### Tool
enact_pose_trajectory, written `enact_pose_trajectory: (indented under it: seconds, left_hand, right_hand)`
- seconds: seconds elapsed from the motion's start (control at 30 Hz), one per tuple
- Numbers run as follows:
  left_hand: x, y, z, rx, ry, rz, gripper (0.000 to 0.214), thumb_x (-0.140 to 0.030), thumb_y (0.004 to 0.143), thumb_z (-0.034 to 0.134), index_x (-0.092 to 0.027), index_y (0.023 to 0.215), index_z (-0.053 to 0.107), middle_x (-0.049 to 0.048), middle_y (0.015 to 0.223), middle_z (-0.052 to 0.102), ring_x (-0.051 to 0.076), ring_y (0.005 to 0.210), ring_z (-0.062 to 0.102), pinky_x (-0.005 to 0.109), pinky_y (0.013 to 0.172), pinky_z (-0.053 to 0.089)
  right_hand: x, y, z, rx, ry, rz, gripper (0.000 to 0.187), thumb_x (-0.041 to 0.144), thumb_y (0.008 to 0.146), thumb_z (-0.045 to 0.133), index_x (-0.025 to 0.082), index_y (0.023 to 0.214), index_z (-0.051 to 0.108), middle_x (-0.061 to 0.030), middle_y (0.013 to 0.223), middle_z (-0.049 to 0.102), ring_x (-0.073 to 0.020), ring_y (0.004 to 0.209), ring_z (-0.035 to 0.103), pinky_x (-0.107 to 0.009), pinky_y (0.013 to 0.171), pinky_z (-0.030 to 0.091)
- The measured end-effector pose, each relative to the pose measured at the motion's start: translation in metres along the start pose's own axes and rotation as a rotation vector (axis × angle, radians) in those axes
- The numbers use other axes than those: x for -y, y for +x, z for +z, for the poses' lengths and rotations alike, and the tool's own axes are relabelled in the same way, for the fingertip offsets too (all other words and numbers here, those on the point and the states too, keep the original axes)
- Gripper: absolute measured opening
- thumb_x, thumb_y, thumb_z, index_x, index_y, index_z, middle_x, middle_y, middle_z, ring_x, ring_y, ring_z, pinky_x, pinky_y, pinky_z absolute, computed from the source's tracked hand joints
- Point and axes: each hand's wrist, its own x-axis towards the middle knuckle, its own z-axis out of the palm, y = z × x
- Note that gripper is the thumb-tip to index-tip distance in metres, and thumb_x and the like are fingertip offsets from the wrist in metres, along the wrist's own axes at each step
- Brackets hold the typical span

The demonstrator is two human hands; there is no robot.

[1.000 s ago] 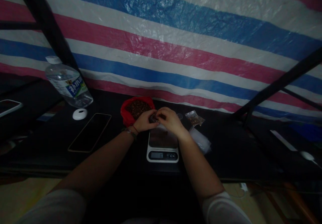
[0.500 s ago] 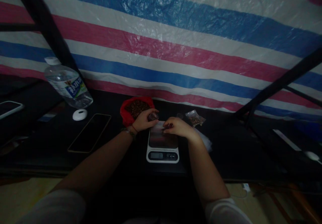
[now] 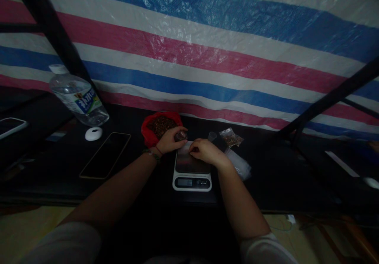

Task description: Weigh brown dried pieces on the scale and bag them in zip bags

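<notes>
My left hand (image 3: 170,140) is wrapped round a small clear cup (image 3: 181,135) with something dark in it, just beyond the scale's back left corner. Over the plate of the white kitchen scale (image 3: 192,165), my right hand (image 3: 205,151) has its thumb and fingers pinched together; whatever is between them is too dark to make out. The scale's display is too dim to read. Behind my left hand, a red bag (image 3: 145,131) stands open, filled with brown granules (image 3: 161,126).
Right of the scale lie a small clear cup (image 3: 212,136), a zip bag of brown bits (image 3: 231,138) and clear plastic bags (image 3: 240,165). To the left are a phone (image 3: 106,155), a white case (image 3: 94,133) and a bottle (image 3: 79,96). Striped sheeting (image 3: 189,58) hangs behind.
My right hand has shifted slightly left over the scale plate, with its fingers drawn closer together. My left hand still holds the cup. The view has tilted slightly.
</notes>
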Motion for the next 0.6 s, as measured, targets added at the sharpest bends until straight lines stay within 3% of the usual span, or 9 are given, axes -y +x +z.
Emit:
enact_pose_trajectory:
  seconds: [0.27,0.33,0.5,0.6]
  left_hand:
    - [-0.018,-0.002,0.001,0.076,0.132,0.125,0.044,-0.036,0.071,0.067,-0.016,0.109,0.059,0.0078,0.102,0.066,0.023,0.094,0.062,0.034,0.085,0.048]
    - [-0.022,-0.002,0.002,0.089,0.176,0.139,0.041,-0.036,0.070,0.067,-0.017,0.106,0.060,0.0077,0.100,0.066,0.023,0.093,0.061,0.035,0.086,0.047]
    - [-0.024,-0.001,0.003,0.087,0.173,0.116,0.038,-0.027,0.067,0.064,-0.018,0.103,0.059,0.0065,0.100,0.065,0.023,0.093,0.061,0.035,0.086,0.047]
    - [-0.022,-0.001,0.003,0.071,0.156,0.116,0.040,-0.027,0.067,0.064,-0.018,0.105,0.058,0.0066,0.102,0.065,0.023,0.094,0.061,0.035,0.085,0.047]
  right_hand:
    - [-0.003,0.006,0.005,-0.449,0.200,-0.033,0.008,0.017,0.080,0.062,0.018,0.085,0.068,-0.0043,0.087,0.063,-0.0146,0.082,0.060,-0.026,0.074,0.048]
    - [0.002,0.009,0.009,-0.474,0.181,-0.025,0.008,0.019,0.081,0.062,0.019,0.086,0.069,-0.0048,0.088,0.064,-0.0159,0.086,0.060,-0.029,0.079,0.048]
    - [0.012,0.011,0.013,-0.396,0.170,-0.110,0.013,0.018,0.085,0.057,0.020,0.092,0.068,-0.0057,0.096,0.065,-0.0168,0.095,0.059,-0.032,0.087,0.046]
    - [0.012,0.010,0.013,-0.448,0.165,-0.110,0.011,0.021,0.085,0.059,0.020,0.091,0.068,-0.0057,0.096,0.063,-0.0174,0.096,0.058,-0.034,0.089,0.045]
